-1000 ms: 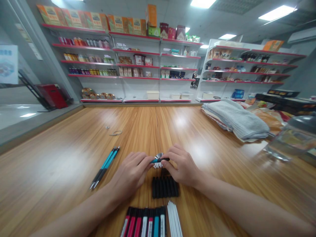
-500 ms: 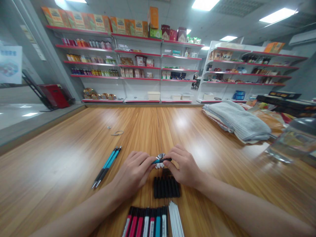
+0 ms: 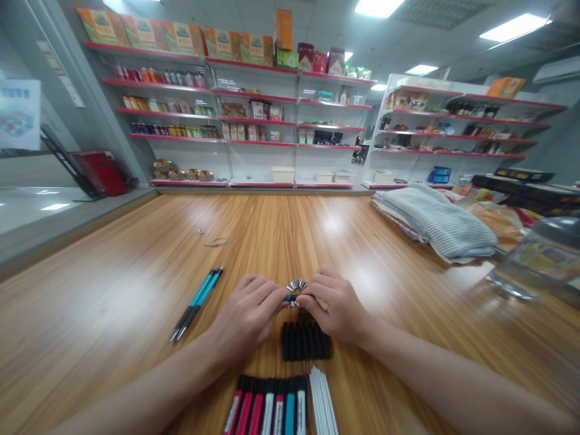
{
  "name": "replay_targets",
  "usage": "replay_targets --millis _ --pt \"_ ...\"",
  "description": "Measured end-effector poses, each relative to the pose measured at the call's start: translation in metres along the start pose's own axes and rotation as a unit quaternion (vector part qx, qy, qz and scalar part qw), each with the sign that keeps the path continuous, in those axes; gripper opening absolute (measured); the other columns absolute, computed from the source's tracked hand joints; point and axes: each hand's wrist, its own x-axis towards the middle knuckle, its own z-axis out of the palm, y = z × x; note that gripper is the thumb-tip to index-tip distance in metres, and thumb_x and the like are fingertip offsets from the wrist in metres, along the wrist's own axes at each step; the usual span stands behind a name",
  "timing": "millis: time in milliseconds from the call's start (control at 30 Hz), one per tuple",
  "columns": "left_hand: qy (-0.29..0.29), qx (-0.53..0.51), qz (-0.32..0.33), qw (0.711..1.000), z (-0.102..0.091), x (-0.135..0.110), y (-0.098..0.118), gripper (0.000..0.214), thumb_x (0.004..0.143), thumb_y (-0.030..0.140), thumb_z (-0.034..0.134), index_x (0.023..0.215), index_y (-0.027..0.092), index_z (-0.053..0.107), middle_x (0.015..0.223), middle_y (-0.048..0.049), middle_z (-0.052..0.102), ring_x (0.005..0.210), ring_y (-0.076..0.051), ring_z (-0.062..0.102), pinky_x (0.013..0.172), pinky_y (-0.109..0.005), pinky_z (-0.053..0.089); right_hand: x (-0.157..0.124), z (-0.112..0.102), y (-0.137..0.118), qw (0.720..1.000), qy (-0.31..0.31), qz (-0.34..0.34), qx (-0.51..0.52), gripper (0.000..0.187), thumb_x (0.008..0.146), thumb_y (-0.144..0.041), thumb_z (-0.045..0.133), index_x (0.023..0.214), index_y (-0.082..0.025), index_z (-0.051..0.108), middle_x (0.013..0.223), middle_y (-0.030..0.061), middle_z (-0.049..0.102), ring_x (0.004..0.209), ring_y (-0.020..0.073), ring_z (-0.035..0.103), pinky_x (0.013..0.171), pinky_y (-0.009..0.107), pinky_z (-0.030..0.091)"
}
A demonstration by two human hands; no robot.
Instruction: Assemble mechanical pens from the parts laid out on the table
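My left hand [image 3: 251,311] is closed on one end of a blue pen barrel with a black part [image 3: 292,297], held level above the table. My right hand [image 3: 333,305] pinches its other end, the fingertips covering most of the black part. Just beyond the hands lies a fan of small silver pen tips [image 3: 297,284], with small white pieces below it partly hidden. Nearer to me, black rubber pen grips [image 3: 306,341] lie in a row. In front of them are red, white and blue pen barrels [image 3: 267,405] and white ink refills [image 3: 322,402].
Two blue pens [image 3: 197,302] lie left of my left hand. Farther off are a thin loop [image 3: 216,242] and a small metal bit [image 3: 200,231]. Folded striped cloth [image 3: 435,220] and a clear water container [image 3: 534,260] stand to the right. Stocked shelves [image 3: 254,124] line the back.
My right fingertips have closed in along the black part toward my left hand, so less of the pen shows between the hands. The rest lies as before.
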Motion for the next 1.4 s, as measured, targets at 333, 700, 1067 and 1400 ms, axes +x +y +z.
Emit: replay_targets --millis 333,700,1067,1400 --pt "-0.049 0.072 -0.026 0.996 -0.001 0.002 0.011 0.015 0.082 0.006 0.043 0.081 0.017 0.052 0.072 -0.0025 0.058 0.063 -0.017 0.055 0.054 -0.027 0.039 0.000 0.001 0.002 1.000 -0.003 -0.003 -0.006 0.014 0.092 -0.025 0.053 0.087 -0.018 0.064 0.079 0.0055 0.062 0.076 0.0180 0.049 0.069 0.034 0.042" --pt "-0.038 0.096 0.005 0.995 -0.004 0.010 0.014 0.015 0.084 0.011 0.043 0.094 0.018 0.053 0.075 -0.0020 0.059 0.066 -0.016 0.058 0.052 -0.025 0.041 -0.001 -0.001 -0.003 1.000 0.024 0.007 -0.009 0.009 0.088 -0.024 0.054 0.090 -0.017 0.061 0.078 0.0060 0.059 0.076 0.0194 0.050 0.069 0.035 0.042" --pt "-0.020 0.078 0.018 0.997 0.000 0.010 0.005 0.015 0.094 0.022 0.039 0.093 0.018 0.053 0.074 -0.0006 0.055 0.062 -0.012 0.054 0.052 -0.023 0.039 0.003 0.003 -0.001 0.999 0.027 0.004 -0.018 0.010 0.089 -0.024 0.054 0.090 -0.018 0.061 0.078 0.0060 0.059 0.078 0.0196 0.051 0.069 0.034 0.043" --pt "-0.037 0.074 0.014 0.996 0.003 0.004 0.001 0.015 0.095 0.024 0.039 0.098 0.019 0.052 0.077 -0.0001 0.056 0.062 -0.014 0.054 0.052 -0.027 0.037 0.002 0.004 -0.004 1.000 0.009 0.009 -0.016 0.013 0.090 -0.026 0.052 0.089 -0.017 0.062 0.078 0.0063 0.059 0.078 0.0197 0.050 0.070 0.035 0.043"
